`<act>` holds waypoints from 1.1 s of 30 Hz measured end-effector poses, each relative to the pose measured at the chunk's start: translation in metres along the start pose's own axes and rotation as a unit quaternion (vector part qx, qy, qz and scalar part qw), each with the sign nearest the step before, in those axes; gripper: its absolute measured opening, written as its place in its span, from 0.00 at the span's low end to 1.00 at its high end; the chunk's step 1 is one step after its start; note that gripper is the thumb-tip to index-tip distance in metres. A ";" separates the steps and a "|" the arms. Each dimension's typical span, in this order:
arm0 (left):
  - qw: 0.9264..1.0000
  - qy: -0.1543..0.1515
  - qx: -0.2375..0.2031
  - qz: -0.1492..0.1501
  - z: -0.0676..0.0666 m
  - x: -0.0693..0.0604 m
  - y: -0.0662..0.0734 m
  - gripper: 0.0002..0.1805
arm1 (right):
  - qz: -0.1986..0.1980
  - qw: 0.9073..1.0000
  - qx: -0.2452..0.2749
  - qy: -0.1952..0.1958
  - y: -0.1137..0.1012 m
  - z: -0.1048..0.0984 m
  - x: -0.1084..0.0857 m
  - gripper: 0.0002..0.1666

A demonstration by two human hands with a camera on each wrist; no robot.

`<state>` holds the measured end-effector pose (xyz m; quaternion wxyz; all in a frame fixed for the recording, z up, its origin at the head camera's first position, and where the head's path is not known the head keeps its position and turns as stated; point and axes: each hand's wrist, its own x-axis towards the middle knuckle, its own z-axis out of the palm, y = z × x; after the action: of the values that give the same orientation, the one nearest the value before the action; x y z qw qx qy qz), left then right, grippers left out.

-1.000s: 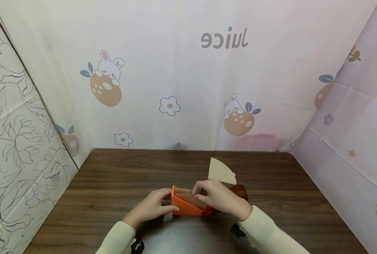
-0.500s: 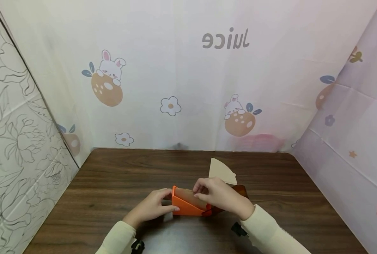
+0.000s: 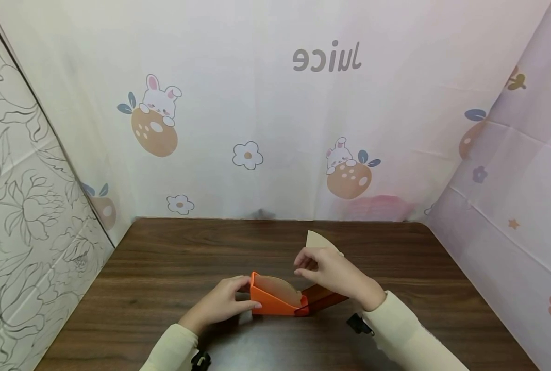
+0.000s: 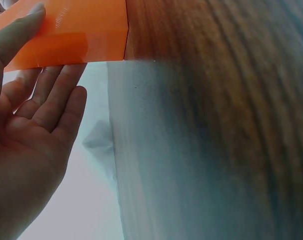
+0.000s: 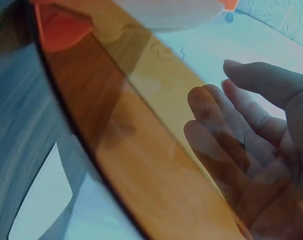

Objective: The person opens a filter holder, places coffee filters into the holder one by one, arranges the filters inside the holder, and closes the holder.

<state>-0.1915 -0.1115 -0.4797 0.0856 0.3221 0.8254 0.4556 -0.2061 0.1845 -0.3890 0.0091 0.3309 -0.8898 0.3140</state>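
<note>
Here's the orange box (image 3: 275, 306), lower centre of the frame, tan paper (image 3: 273, 287) tucked inside, and the left hand (image 3: 221, 304) grips its left end between thumb and fingers! Right of centre, the right hand (image 3: 335, 273) hangs above the see-through brown lid (image 3: 320, 301), thumb and loosely bent fingers apart; whether it touches, I can't tell. Fan-shaped paper (image 3: 319, 241) peeks out behind!
</note>
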 end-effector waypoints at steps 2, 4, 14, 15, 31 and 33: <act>1.000 -0.001 -0.001 0.000 0.000 0.000 0.000 0.17 | 0.006 1.000 0.003 0.001 0.002 -0.004 -0.001 0.08; 1.000 -0.001 0.000 0.001 0.000 0.000 0.000 0.18 | 0.009 1.000 0.002 0.003 0.003 -0.007 -0.002 0.07; 1.000 0.000 -0.006 0.003 0.000 -0.001 -0.001 0.17 | 0.010 1.000 -0.010 0.021 0.010 -0.020 -0.002 0.07; 1.000 0.000 -0.006 0.004 0.000 -0.001 -0.001 0.17 | 0.012 1.000 -0.012 0.022 0.011 -0.022 -0.001 0.07; 1.000 -0.001 -0.009 0.002 0.000 0.000 -0.002 0.18 | 0.084 0.995 -0.017 0.042 0.040 -0.043 0.005 0.05; 1.000 -0.001 -0.008 0.002 0.000 0.000 -0.002 0.17 | 0.095 0.995 -0.018 0.040 0.045 -0.044 0.005 0.05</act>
<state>-0.1923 -0.1125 -0.4810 0.0885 0.3241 0.8206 0.4623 -0.2451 0.2328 -0.3776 0.0207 0.2318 -0.9217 0.3104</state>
